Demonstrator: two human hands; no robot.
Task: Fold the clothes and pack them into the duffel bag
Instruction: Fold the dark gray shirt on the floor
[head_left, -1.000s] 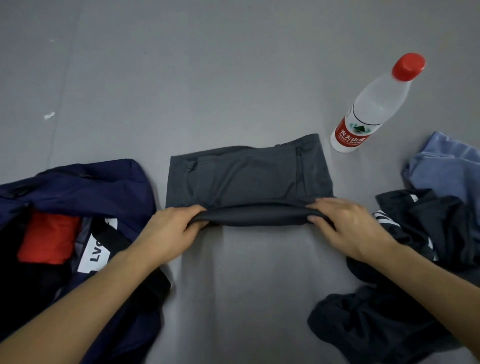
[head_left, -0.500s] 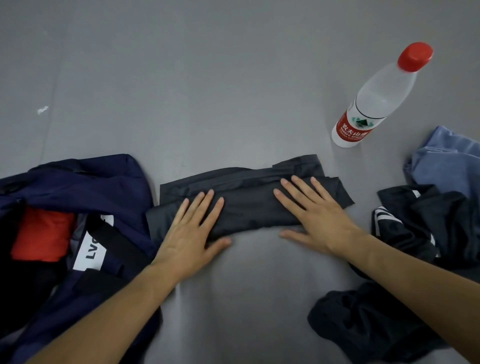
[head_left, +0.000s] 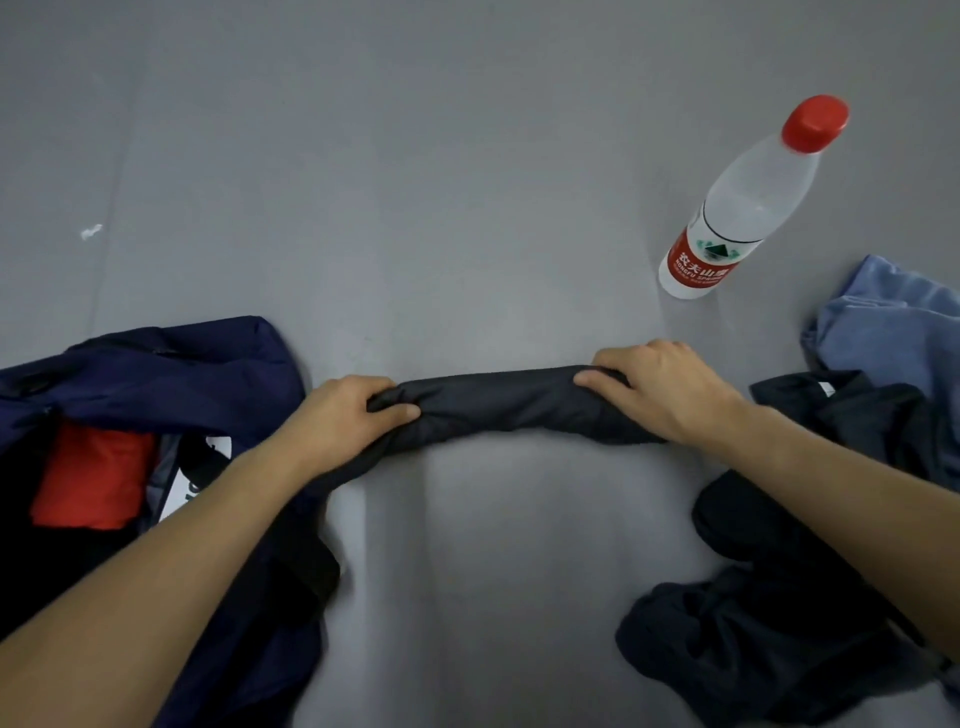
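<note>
The dark grey garment (head_left: 504, 405) is seen as thin, smooth cloth with a faint sheen. The navy duffel bag (head_left: 171, 374) is made of smooth, slightly shiny fabric, and the red cloth (head_left: 88, 473) in it looks matt. The bottle (head_left: 748, 202) is clear plastic with a glossy red cap (head_left: 814, 122). The blue garment (head_left: 893, 332) appears soft and matt, as does the grey surface (head_left: 415, 182).

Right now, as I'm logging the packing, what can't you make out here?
Head view:
duffel bag: interior past the red garment lost in shadow; left edge crops it.
rolled dark garment: both ends under left hand and right hand.
blue garment: cropped by right edge.
</note>
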